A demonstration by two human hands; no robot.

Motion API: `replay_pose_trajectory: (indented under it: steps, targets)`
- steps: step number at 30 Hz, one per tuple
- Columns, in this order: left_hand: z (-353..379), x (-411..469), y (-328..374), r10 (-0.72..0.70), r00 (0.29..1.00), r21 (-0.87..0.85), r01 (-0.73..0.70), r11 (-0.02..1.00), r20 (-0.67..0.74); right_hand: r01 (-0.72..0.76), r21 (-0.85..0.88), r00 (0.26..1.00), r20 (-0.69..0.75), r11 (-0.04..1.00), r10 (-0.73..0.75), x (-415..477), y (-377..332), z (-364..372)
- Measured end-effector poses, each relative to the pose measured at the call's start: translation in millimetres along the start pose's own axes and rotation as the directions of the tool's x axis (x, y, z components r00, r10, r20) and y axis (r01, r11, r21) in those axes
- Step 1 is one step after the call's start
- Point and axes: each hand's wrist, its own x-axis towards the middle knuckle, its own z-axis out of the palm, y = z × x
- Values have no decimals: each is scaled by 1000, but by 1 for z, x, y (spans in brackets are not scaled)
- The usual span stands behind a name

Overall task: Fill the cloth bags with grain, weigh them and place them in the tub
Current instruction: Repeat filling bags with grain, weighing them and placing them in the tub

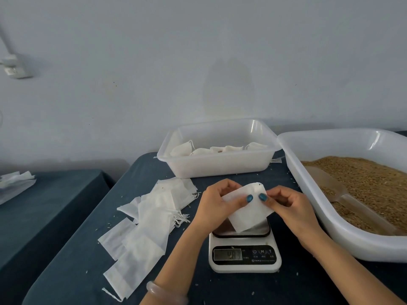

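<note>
Left hand (217, 203) and right hand (293, 208) pinching cloth bag (246, 213), scale (244, 258) half hidden, readout blurred

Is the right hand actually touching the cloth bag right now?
Touching. The head view shows the right hand pinching the cloth bag at its upper edge, thumb pressed on the fabric.

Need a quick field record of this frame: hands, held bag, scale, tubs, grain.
left hand: pinches the cloth bag at its left side
right hand: pinches its upper right edge
cloth bag: flat, looks empty, held over the scale
scale: display lit, reading blurred
empty bags: loose pile left of the scale
small tub: behind the scale, holds filled bags
large tub: on the right, holds grain and a scoop
</note>
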Motion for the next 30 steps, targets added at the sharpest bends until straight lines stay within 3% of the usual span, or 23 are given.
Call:
replay_pose_trajectory:
  steps: [6, 11, 14, 30]
  targets:
    - [2, 2, -1, -22, 997, -28, 20, 999, -78, 57, -74, 997, -50, 996, -60, 0, 3, 3]
    - [2, 2, -1, -54, 992, 2, 55, 998, -110, 256, -285, 964, 5, 924, -265, -4, 7, 4]
    - [2, 2, -1, -57, 991, 14, 59, 998, -118, 309, -330, 948, 35, 892, -315, -4, 8, 3]
    - [1, 3, -2, -29, 989, 84, 42, 996, -144, 299, -444, 941, -9, 845, -338, -5, 1, 4]
